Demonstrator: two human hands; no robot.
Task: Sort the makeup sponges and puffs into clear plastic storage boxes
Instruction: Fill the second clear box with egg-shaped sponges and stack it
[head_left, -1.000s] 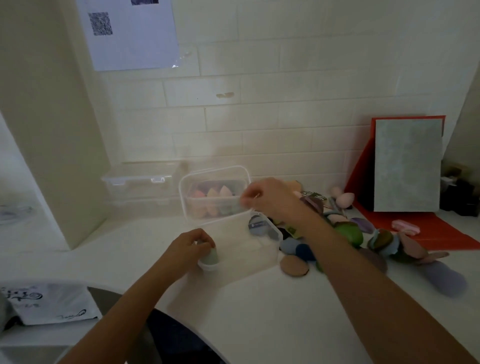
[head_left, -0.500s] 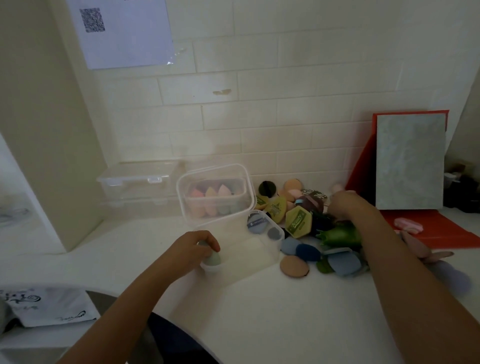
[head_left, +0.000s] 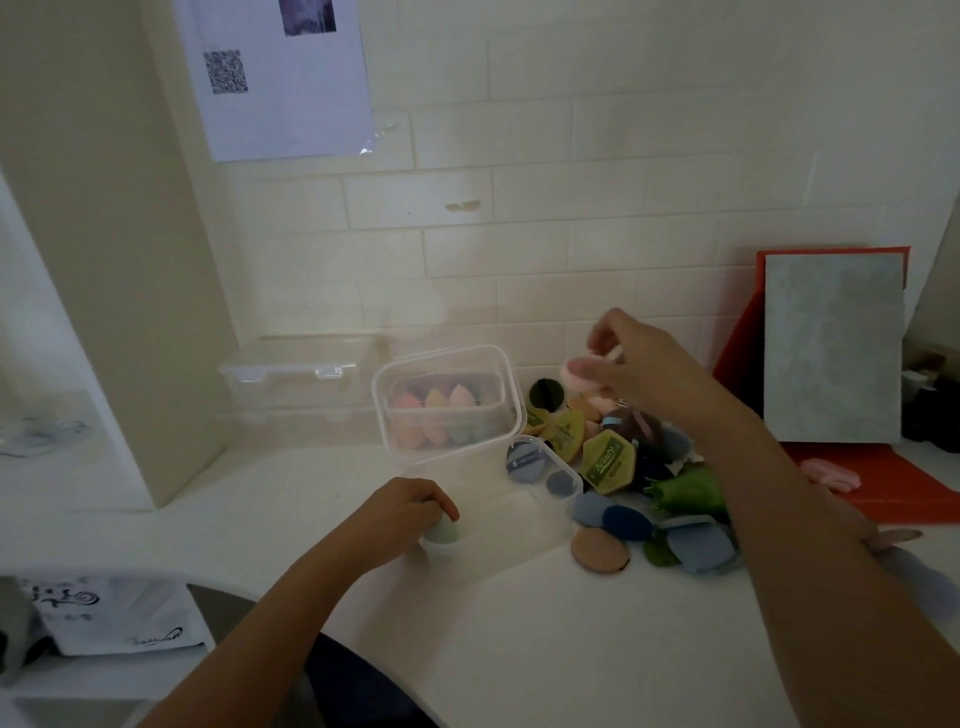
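R hand (head_left: 639, 364) is pinching a pink puff (head_left: 574, 375) btwn thumb & fingertips, up in the air over the back of the pile (head_left: 608, 462). Half a sec ago that hand was down among the puffs w/ nothing visible in it; now it's rising w/ one picked. So another piece is leaving the heap, prob. heading left to the open box (head_left: 519, 525).

L hand (head_left: 405, 506) is gripping a pale green sponge (head_left: 445, 531), fingers curled over its top, at the box's near-left corner. It hasn't shifted over the last sec. Can't tell whether it's setting the sponge in or steadying the box w/ it.

Two dark blue puffs (head_left: 524, 460) are leaning at the box's right end, apparently inside. The clear lid (head_left: 447, 358) is standing upright at the box's back edge. Thru it, egg-shaped sponges (head_left: 436, 402) in pink, orange & green are showing, seemingly in a second box behind.

The pile, mixed colours, is sitting just right of the open box on the counter (head_left: 519, 649), toward its back-right. Plenty is waiting there, so sorting looks well short of done.

Further out: a closed clear box (head_left: 296, 371) is at the back edge left of the lid, a red board (head_left: 883, 493) w/ a grey panel (head_left: 831, 348) is propped at the far right, and a QR sheet (head_left: 280, 78) is taped to the wall.
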